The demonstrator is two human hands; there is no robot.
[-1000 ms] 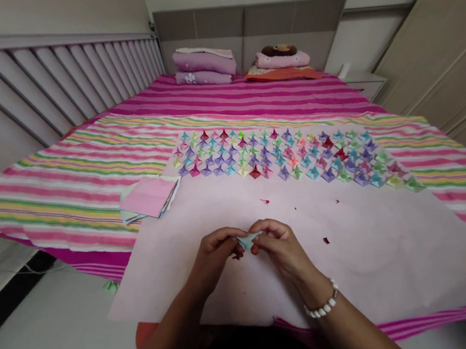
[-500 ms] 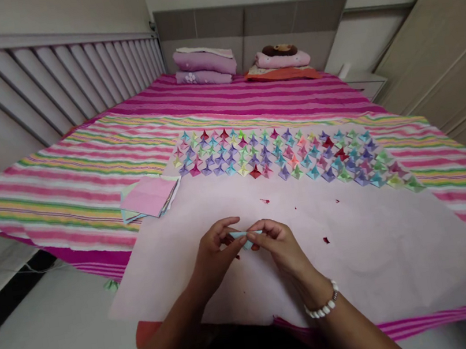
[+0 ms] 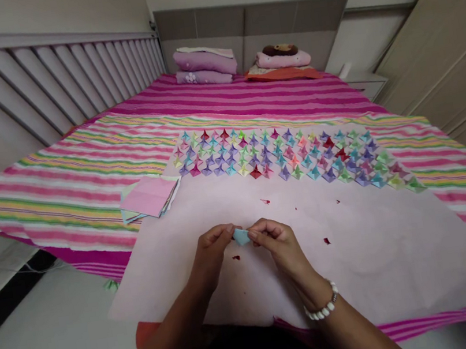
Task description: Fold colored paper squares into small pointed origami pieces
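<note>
A small light-blue folded paper (image 3: pixel 241 236) is held up between my two hands, over a large pale sheet (image 3: pixel 360 260). My left hand (image 3: pixel 213 253) pinches its left corner between thumb and fingers. On the other side my right hand (image 3: pixel 279 243), with a white bead bracelet (image 3: pixel 323 304) at the wrist, grips the right corner. The paper's lower point hangs downward. Beyond the hands, rows of small folded paper pieces (image 3: pixel 265 152) in many colours stand on the far part of the sheet.
Left of the sheet lies a stack of square coloured papers (image 3: pixel 149 197). Dark red scraps (image 3: pixel 326 241) are scattered on the sheet. Underneath is a striped bedspread (image 3: pixel 63 182). Folded purple bedding (image 3: pixel 204 65) rests by the headboard (image 3: pixel 250 26), and a white railing (image 3: pixel 61 77) runs along the left.
My left fingers have shifted to the paper's left corner, and more of its face shows. It now hangs as a pointed shape; before, the fingers covered most of it.
</note>
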